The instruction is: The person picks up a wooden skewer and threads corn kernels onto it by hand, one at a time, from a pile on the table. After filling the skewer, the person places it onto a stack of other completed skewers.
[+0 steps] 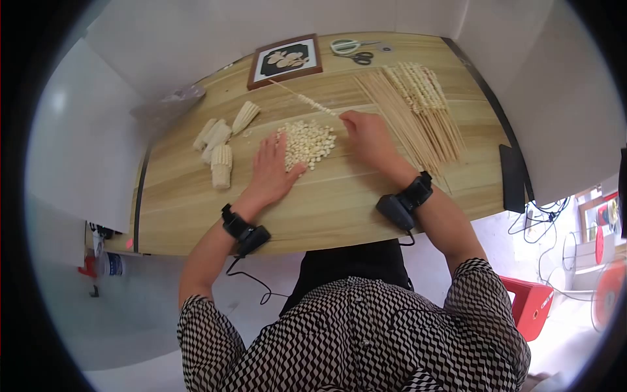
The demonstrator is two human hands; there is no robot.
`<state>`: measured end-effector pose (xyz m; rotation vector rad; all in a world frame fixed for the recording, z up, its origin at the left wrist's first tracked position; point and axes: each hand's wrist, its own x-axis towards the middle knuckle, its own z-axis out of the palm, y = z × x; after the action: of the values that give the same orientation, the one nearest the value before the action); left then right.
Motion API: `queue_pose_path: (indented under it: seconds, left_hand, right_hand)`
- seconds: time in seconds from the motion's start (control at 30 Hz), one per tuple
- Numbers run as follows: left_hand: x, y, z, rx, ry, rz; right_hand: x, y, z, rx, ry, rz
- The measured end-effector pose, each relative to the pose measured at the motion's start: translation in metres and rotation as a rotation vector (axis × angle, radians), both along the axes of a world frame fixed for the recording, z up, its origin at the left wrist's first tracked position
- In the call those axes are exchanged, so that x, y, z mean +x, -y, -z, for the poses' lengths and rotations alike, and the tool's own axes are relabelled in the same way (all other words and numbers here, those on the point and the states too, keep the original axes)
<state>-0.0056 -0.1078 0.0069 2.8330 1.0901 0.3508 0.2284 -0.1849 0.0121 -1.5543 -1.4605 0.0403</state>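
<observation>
My right hand (pixel 371 138) is closed in a pinch at the near end of a thin wooden skewer (pixel 282 86). Pale corn kernels (pixel 317 106) are threaded along part of that skewer, close to my fingertips. My left hand (pixel 271 171) lies palm down with its fingers stretched out, against the left side of a pile of loose corn kernels (pixel 310 140). Whatever is under that palm is hidden. Left of it are a partly stripped corn cob (pixel 222 166), another cob (pixel 245 117) and several bare-looking cob pieces (pixel 214 137).
Bare wooden skewers (pixel 395 117) lie right of my right hand, beside several kernel-covered skewers (pixel 418 88). A framed picture (pixel 285 60), green-handled scissors (pixel 346 46) and black scissors (pixel 360 58) are at the back. A clear plastic bag (pixel 173 101) sits at the left edge. Panels enclose the wooden table (pixel 313 222).
</observation>
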Motion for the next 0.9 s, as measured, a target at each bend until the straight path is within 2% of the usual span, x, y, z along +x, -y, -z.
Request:
queue_pose_path:
  seconds: [0.13,0.27,0.33,0.37,0.43,0.57,0.63,0.77,0.87,0.9]
  left_hand:
    - [0.022,-0.009,0.006,-0.006,0.075,0.034]
    - [0.038,-0.019,-0.005,-0.025,0.014,0.002]
    - [0.04,-0.033,-0.01,-0.054,0.171,-0.076]
    - [0.035,-0.046,-0.012,-0.053,0.169,-0.077]
    - [0.02,-0.068,-0.016,-0.214,0.406,0.037]
    - [0.019,-0.071,-0.017,-0.162,0.381,-0.022]
    - [0.023,-0.08,0.01,-0.573,0.856,0.049]
    - [0.015,-0.079,0.0,-0.394,0.883,0.004]
    - [0.002,-0.076,-0.019,-0.269,0.756,-0.087]
    - [-0.006,-0.078,-0.024,-0.154,0.647,-0.124]
  right_hand:
    - [-0.002,0.002,-0.009,0.015,-0.01,0.0]
    - [0.0,0.0,-0.009,-0.017,-0.01,0.01]
    - [0.002,-0.001,-0.01,-0.007,-0.005,0.004]
    - [0.001,-0.001,-0.011,-0.01,-0.01,0.006]
    - [-0.001,0.001,-0.012,-0.017,-0.019,0.004]
    - [-0.002,0.001,-0.014,-0.011,-0.02,-0.005]
    - [-0.002,0.0,-0.013,-0.023,-0.015,-0.005]
    - [-0.003,0.003,-0.016,-0.063,-0.018,0.007]
    - [-0.006,0.005,-0.02,-0.072,-0.017,0.006]
    - [-0.007,0.006,-0.021,-0.083,-0.026,0.005]
